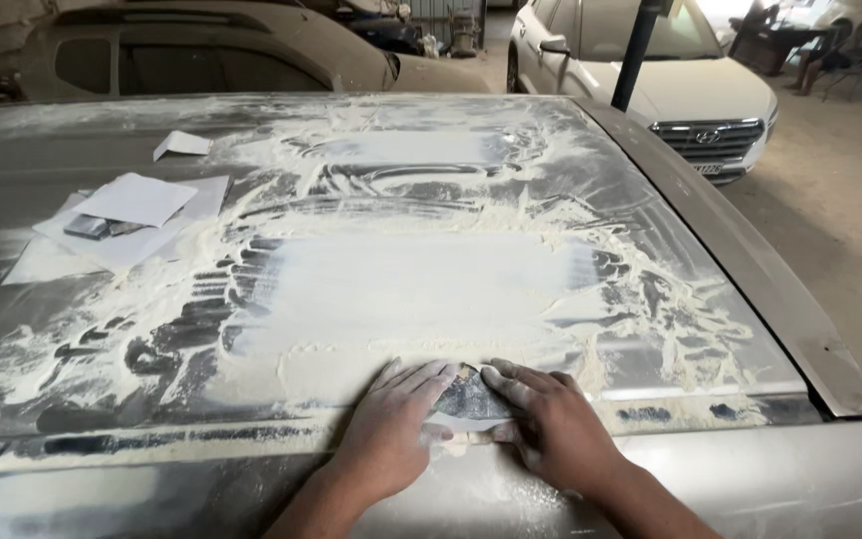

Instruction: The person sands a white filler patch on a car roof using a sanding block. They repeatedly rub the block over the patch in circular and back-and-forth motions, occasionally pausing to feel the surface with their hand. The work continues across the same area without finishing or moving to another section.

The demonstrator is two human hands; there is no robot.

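Both hands press flat on a dark sheet of sandpaper point(469, 399) at the near edge of a dust-covered car roof point(251, 399). The left hand point(396, 424) and right hand point(551, 424) lie open, fingers spread, apparently pinning it. Loose paper sheets point(127, 220) lie far left; a white car point(670, 90) stands beyond.

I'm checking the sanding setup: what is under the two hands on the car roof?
A grey sanding sheet shows between the left hand and right hand. Its covered edges and any block beneath cannot be seen.
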